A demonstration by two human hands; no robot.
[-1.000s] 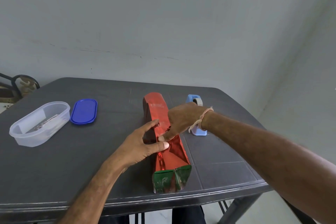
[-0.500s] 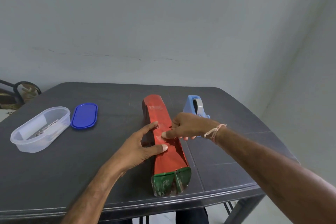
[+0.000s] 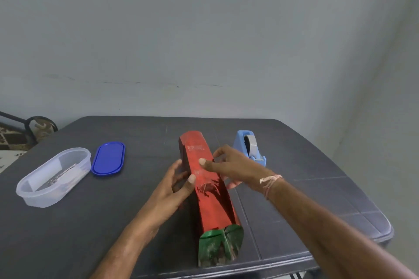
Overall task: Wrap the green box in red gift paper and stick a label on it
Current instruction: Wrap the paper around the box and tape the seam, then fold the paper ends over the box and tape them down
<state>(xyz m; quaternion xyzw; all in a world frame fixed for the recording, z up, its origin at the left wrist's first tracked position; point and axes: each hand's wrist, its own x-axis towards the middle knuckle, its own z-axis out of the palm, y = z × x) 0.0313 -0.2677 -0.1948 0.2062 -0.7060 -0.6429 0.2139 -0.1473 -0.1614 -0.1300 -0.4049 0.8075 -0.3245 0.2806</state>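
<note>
A long box [image 3: 221, 248] lies lengthwise on the dark table [image 3: 113, 222], its green end toward me. Shiny red gift paper [image 3: 212, 201] covers its top and sides. My left hand [image 3: 175, 190] grips the box's left side, thumb on the top face and fingers down the side. My right hand [image 3: 233, 165] reaches over from the right, its thumb pressing on the red paper near the middle of the top and its fingers lying along the right side. A pale patch shows on the paper near the far end; I cannot tell what it is.
A blue tape dispenser [image 3: 250, 148] stands just right of the box, behind my right hand. At the left lie a clear oval plastic container [image 3: 53, 176] and its blue lid [image 3: 108, 158]. The table's front edge is close to the box's green end.
My right hand slid farther along the top of the paper toward the far end. My left hand shifted from a flat spread to a grip round the box's left side.
</note>
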